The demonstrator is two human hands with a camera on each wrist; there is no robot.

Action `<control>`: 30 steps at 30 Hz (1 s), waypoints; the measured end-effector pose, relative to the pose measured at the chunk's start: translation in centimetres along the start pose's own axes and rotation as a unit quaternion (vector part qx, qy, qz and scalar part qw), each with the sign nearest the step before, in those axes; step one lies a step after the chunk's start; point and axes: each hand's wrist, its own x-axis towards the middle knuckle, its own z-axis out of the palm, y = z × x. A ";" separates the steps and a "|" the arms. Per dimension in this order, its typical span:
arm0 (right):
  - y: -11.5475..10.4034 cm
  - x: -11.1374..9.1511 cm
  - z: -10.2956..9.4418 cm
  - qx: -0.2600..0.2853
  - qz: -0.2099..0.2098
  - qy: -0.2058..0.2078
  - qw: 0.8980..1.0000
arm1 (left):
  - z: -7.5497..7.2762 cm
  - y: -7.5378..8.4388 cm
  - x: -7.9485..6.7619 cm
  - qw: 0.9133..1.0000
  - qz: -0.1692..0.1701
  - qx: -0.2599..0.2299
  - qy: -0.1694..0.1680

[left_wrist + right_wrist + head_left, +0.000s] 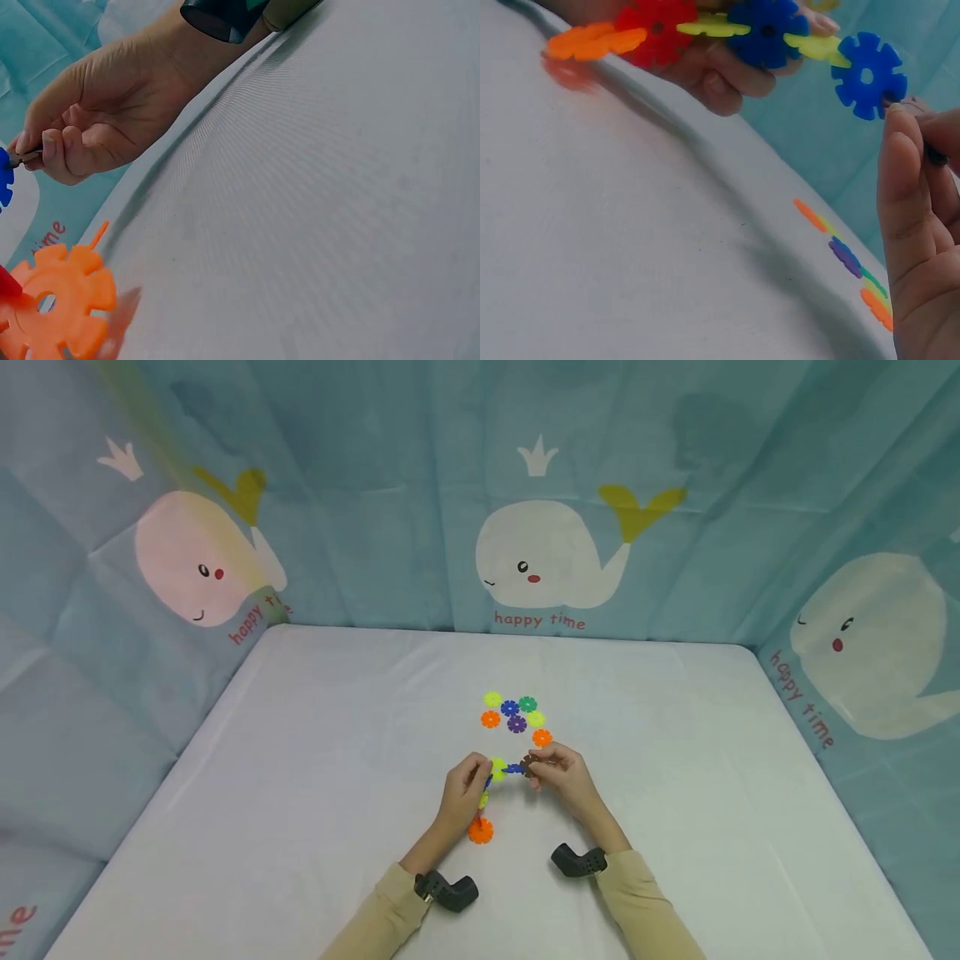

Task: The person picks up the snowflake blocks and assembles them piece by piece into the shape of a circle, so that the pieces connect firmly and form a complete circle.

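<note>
Above the white table, my left hand [461, 793] grips a chain of notched plastic discs. The right wrist view shows the chain's orange [592, 41], red [656, 30], yellow [712, 27] and blue discs slotted at angles to each other, with the left fingers behind them. At the lower end in the head view hangs the orange disc [481, 832]. My right hand [567, 777] pinches a brown disc [528, 766] between thumb and fingers, its edge meeting the end blue disc [868, 75]. The left wrist view catches this right hand [112, 112] from across; the left fingertips are partly hidden.
Beyond the hands, several loose discs lie flat in a cluster, among them purple [517, 724], green [528, 703] and orange [490, 719] ones. A blue whale-print curtain [375, 527] surrounds the white tabletop [300, 777]. Black cameras [447, 891] are strapped to both wrists.
</note>
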 end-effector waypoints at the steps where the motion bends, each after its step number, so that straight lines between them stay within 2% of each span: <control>1: 0.0 -0.1 0.0 -0.001 0.003 0.001 1.000 | 0.0 0.1 -0.1 1.000 -0.005 -0.002 0.000; 5: 0.1 -0.4 0.1 -0.008 0.014 0.006 1.000 | 0.1 0.4 -0.3 1.000 -0.021 -0.007 -0.003; 10: 0.1 -0.8 0.0 -0.008 0.021 -0.002 1.000 | 0.2 0.5 -0.5 1.000 -0.022 -0.002 -0.018; 17: 0.0 -0.6 0.1 -0.017 0.018 0.002 1.000 | 0.1 0.6 -0.1 0.999 -0.037 0.002 -0.021; 23: 0.1 -0.5 0.3 -0.024 0.005 0.008 1.000 | 0.1 0.6 -0.1 0.999 -0.048 -0.002 -0.024; 30: 0.1 -0.3 0.2 -0.038 -0.043 0.026 0.998 | 0.1 0.4 0.0 0.999 -0.047 -0.019 -0.008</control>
